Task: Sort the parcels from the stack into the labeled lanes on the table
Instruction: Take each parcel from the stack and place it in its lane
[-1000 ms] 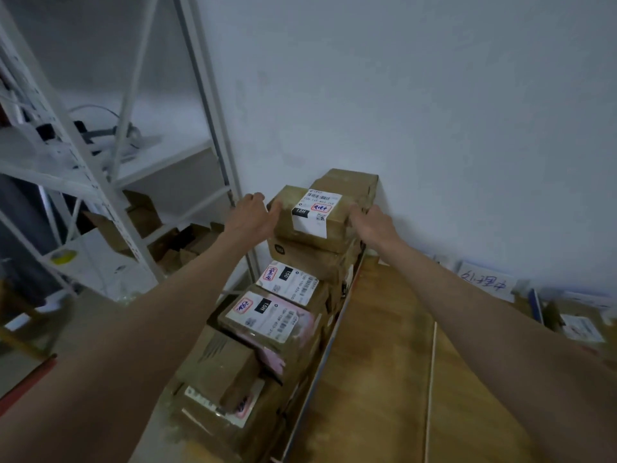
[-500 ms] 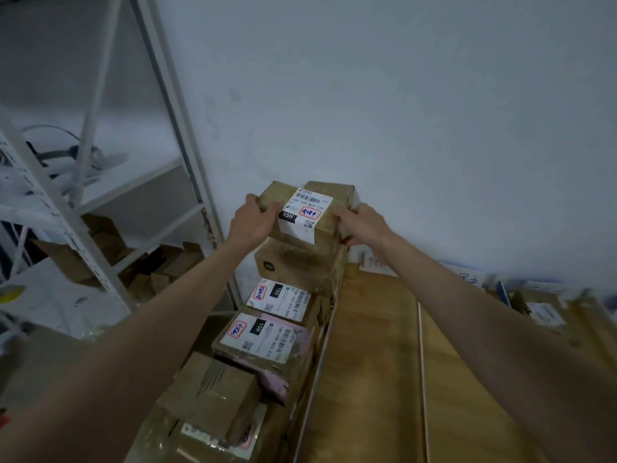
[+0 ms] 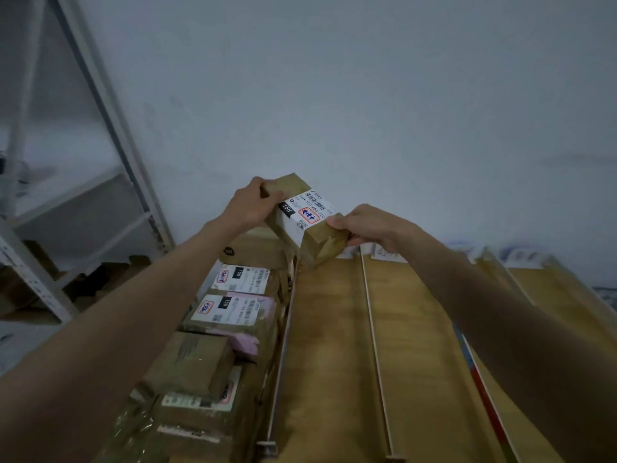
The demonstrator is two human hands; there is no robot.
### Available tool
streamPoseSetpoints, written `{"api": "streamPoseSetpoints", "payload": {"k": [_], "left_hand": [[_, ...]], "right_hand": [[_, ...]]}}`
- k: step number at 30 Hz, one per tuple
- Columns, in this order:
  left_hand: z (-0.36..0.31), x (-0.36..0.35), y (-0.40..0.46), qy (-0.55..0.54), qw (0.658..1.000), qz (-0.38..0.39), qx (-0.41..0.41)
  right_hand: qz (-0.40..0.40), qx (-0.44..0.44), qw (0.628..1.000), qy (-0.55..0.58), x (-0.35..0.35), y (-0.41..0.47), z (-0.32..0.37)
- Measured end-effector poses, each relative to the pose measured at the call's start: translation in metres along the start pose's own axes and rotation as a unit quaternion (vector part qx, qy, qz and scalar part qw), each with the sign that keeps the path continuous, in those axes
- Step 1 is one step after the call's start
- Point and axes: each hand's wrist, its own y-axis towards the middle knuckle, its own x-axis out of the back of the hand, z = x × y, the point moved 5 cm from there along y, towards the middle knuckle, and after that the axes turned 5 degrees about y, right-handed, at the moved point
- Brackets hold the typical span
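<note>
Pale wall fills the far half of the view, with a wooden table below it split into lanes by thin rails. Compared with half a second ago, the brown parcel has come up off the stack and now hangs tilted, its near right corner dipping over the table's far left edge, where earlier it sat level on the topmost box. The left hand grips the parcel's far left end with fingers curled over the top edge; the right hand pinches its near right end, thumb on top and fingers curled under. A white shipping label marked 15H faces up and toward the camera, now turned at an angle.

Left of the table, the stack runs from near to far: a plain brown box nearest, then a parcel with pink wrapping, then one with a white 15D label, then a plain carton directly below the lifted parcel. Both forearms cross the foreground and hide part of the stack and the right lanes. White paper lane labels stand along the wall at the table's far edge, blurred and unreadable. A white metal shelving rack stands at far left, with cardboard boxes on the floor beneath it.
</note>
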Motion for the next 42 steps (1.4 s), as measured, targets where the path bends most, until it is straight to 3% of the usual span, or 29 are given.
{"api": "streamPoseSetpoints", "payload": {"k": [3,7,13,21,37,42], "left_hand": [[-0.02,-0.023,-0.022,0.045,0.998,-0.004,-0.044],[-0.019,-0.074,-0.057,0.106,0.99,0.087,-0.043],[-0.02,-0.147,-0.115,0.234,0.955,0.157,-0.091],[-0.021,-0.215,-0.138,0.33,0.918,0.192,-0.106],[-0.042,-0.362,-0.016,0.319,0.926,0.195,-0.053],[-0.018,-0.387,0.013,0.328,0.924,0.193,-0.043]], "right_hand": [[-0.059,-0.034,0.998,0.007,0.022,-0.033,-0.03],[-0.14,-0.092,0.984,0.056,0.044,-0.08,-0.09],[-0.21,-0.161,0.954,0.139,0.056,-0.13,-0.182],[-0.212,-0.219,0.932,0.196,0.068,-0.14,-0.263],[-0.163,-0.278,0.92,0.223,0.151,0.011,-0.356],[-0.158,-0.276,0.935,0.156,0.15,0.064,-0.371]]}}
